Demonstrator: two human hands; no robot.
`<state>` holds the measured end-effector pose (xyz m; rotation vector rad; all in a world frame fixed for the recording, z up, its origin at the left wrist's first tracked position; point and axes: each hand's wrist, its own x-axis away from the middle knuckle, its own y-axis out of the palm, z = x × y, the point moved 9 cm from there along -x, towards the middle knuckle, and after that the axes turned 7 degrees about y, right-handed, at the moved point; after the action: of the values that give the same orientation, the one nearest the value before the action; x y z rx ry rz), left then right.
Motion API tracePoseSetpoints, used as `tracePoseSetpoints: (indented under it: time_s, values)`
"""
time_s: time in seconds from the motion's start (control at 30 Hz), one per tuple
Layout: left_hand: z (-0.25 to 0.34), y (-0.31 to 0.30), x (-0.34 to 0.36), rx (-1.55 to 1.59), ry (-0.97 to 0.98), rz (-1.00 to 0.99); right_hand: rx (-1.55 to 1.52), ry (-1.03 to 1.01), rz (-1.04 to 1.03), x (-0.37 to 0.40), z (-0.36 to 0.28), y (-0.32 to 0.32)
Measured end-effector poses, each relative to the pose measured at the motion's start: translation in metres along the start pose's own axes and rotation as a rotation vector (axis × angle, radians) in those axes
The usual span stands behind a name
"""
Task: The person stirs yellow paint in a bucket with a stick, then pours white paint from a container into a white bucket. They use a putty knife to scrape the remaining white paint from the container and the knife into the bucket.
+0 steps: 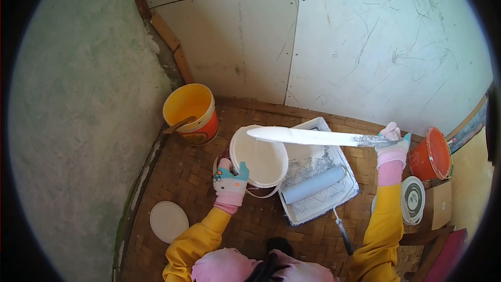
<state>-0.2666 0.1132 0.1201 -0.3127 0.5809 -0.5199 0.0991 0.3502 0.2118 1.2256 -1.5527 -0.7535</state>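
My left hand (230, 181), in a white, pink and teal glove, grips the near left side of a white paint bucket (284, 164). White paint (255, 162) fills part of the bucket. In my gloved right hand (392, 145) is the grey end of a stirring stick (308, 137). White paint coats most of the stick, which lies nearly level above the bucket and tray. A thin strand of paint seems to hang from it over the bucket. Right of the bucket, a paint roller (314, 184) rests in a white paint tray (344, 198) with wet paint at its far end.
An orange and yellow bucket (207, 128) with a wooden stick (179, 125) stands by the left wall. A round white lid (168, 221) lies on the woven floor (209, 250). At right are a red bucket (427, 155), another lid (413, 201) and a cardboard box (441, 203).
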Motion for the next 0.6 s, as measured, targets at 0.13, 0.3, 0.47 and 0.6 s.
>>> tracePoseSetpoints:
  time_s: [0.13, 0.3, 0.47, 0.6]
  values:
    - [-0.004, 0.002, -0.003, -0.053, -0.091, -0.066, 0.050, -0.131, -0.037, 0.008, -0.047, 0.023]
    - [-0.003, 0.002, -0.003, -0.062, -0.098, -0.078, -0.035, -0.246, -0.061, 0.014, -0.093, 0.028]
    - [-0.006, 0.001, -0.003, -0.042, -0.092, -0.069, -0.066, -0.310, -0.020, 0.006, -0.099, 0.008]
    - [-0.022, -0.004, -0.002, 0.011, -0.130, -0.051, 0.046, -0.333, -0.253, -0.003, -0.093, 0.005]
